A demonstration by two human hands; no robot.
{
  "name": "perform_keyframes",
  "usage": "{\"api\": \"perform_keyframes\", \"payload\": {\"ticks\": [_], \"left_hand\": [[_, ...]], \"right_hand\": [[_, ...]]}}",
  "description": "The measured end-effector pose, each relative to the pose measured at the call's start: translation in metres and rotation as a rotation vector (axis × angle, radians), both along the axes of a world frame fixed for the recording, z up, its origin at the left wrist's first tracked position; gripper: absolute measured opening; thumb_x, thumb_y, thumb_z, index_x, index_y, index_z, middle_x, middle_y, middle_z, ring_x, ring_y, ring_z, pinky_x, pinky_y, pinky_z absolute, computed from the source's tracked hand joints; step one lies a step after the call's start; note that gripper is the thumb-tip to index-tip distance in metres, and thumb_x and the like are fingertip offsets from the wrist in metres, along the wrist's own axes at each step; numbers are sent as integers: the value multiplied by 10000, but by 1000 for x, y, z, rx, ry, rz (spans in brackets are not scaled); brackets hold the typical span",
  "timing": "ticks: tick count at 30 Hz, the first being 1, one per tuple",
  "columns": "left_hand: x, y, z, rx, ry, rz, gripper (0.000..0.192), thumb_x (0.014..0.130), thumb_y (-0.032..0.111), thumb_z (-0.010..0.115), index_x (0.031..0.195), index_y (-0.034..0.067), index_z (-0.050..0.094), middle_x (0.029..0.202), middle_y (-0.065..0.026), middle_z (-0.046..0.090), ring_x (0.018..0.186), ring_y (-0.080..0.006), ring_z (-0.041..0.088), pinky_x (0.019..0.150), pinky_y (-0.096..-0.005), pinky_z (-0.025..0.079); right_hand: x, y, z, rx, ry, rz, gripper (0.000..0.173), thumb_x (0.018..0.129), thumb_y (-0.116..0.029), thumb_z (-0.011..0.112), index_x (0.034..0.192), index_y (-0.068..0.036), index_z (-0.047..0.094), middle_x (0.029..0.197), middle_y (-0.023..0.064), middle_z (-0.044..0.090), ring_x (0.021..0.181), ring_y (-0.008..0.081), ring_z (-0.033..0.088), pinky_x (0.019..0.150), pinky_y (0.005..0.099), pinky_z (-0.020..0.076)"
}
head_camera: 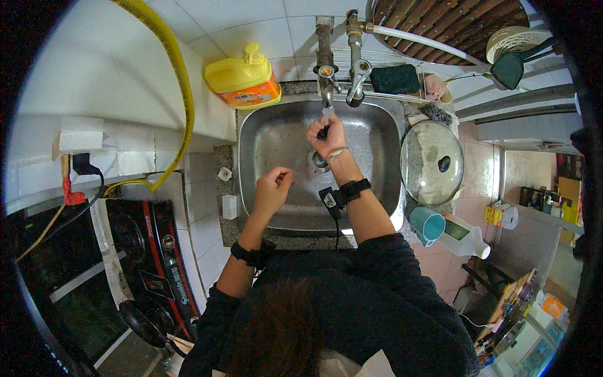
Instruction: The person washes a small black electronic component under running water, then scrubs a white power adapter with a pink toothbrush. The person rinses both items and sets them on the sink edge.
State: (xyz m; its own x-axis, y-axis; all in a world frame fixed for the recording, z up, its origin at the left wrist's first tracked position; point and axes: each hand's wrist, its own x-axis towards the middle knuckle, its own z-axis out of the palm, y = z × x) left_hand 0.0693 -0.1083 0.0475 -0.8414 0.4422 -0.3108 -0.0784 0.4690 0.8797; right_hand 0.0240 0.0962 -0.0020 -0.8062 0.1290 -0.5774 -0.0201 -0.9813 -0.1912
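A stainless steel sink [278,141] lies before me. My right hand [328,135] is just under the spout of the left metal tap [326,75], its fingers curled around a small dark thing [323,133] that I cannot make out. Water seems to run from the spout onto that hand. Over the left part of the basin hangs my left hand [275,184], fingers loosely bent, with nothing plainly seen in it. Below the right hand shows the drain [320,161]. A second tap [359,77] with a lever stands to the right of the first.
A yellow detergent jug [242,80] stands behind the sink at left. Right of the basin are a glass lid [431,165], a blue-green cup [427,226] and a white plastic bottle [464,238]. A dark scouring pad [395,79] lies on the rack. The gas stove [150,264] is at left.
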Motion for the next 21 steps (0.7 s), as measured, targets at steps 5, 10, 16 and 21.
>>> {"api": "perform_keyframes", "payload": {"ticks": [5, 10, 16, 21], "left_hand": [[1, -2, -5, 12, 88, 9, 161, 885, 161, 583, 901, 10, 637, 753, -76, 683, 655, -118, 632, 572, -252, 466], [3, -2, -10, 55, 137, 32, 174, 878, 171, 590, 899, 6, 641, 728, -77, 681, 604, -113, 615, 540, -249, 460], [4, -4, -4, -13, 134, 24, 169, 880, 169, 597, 914, 8, 637, 744, -77, 684, 642, -121, 635, 567, -250, 469], [6, -6, 2, -47, 101, 5, 155, 880, 160, 602, 919, 14, 635, 772, -70, 683, 662, -122, 628, 576, -261, 464]], "right_hand": [[1, -4, -6, -4, -184, -132, 441, 931, -452, 484, 632, -158, 349, 508, -25, 229, 434, 142, 211, 420, 289, 214], [4, -1, 10, 159, -31, -35, 417, 885, -514, 537, 754, -124, 467, 578, 18, 451, 479, 171, 442, 442, 306, 394], [1, -1, 22, -62, -67, -50, 353, 847, -403, 610, 861, -57, 540, 874, 113, 622, 776, 258, 612, 694, 395, 570], [1, -1, -4, -27, -32, -16, 338, 856, -385, 622, 771, -91, 478, 686, 44, 519, 574, 153, 490, 436, 225, 373]]}}
